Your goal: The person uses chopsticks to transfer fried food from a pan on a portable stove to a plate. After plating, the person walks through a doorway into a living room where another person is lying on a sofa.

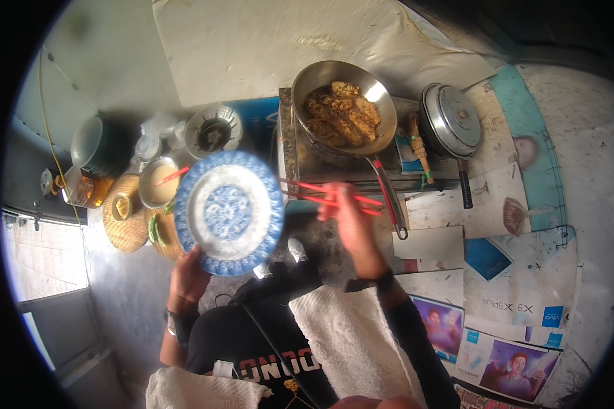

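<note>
My left hand grips the lower rim of a blue-and-white patterned plate, which bears no food. To its right, my right hand holds a pair of red chopsticks that point left, their tips close to the plate's right rim; whether they touch it I cannot tell. Beyond my right hand a metal frying pan rests on the stove with several browned, fried pieces of food in it. Its red-and-metal handle reaches toward me, just right of my right hand.
A lidded pot with a black handle and a bundled whisk brush are right of the pan. At left are a bowl of pale batter with a red utensil, round boards, an oil jug, a dark green pot and a strainer-like basin.
</note>
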Demonstrator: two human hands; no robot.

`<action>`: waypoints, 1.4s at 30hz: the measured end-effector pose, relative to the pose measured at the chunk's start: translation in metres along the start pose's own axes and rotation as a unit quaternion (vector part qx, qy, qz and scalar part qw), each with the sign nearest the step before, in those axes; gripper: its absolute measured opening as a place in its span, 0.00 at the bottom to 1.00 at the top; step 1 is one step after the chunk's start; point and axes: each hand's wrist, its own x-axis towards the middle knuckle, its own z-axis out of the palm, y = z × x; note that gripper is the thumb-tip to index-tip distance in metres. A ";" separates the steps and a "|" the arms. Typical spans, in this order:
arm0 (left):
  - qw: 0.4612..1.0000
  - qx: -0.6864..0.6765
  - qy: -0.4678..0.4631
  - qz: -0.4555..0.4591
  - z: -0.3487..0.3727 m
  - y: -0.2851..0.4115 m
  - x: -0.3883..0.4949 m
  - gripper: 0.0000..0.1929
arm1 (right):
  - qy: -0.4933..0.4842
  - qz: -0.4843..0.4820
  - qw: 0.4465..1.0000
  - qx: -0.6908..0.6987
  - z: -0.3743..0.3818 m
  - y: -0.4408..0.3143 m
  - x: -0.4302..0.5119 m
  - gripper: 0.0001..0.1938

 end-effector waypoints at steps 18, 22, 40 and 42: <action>0.990 0.008 0.103 0.098 -0.026 -0.010 -0.038 0.18 | 0.035 -0.112 0.948 -0.295 -0.172 -0.119 0.160 0.11; 0.985 0.013 0.134 0.106 -0.011 -0.015 -0.038 0.19 | -0.008 -0.099 0.939 -0.330 -0.177 -0.090 0.201 0.09; 0.979 -0.004 0.170 0.113 0.025 -0.045 -0.034 0.19 | -0.068 -0.038 0.956 -0.282 -0.206 -0.084 0.250 0.14; 0.980 -0.003 0.165 0.110 0.023 -0.045 -0.034 0.18 | -0.042 -0.038 0.964 -0.259 -0.207 -0.085 0.252 0.14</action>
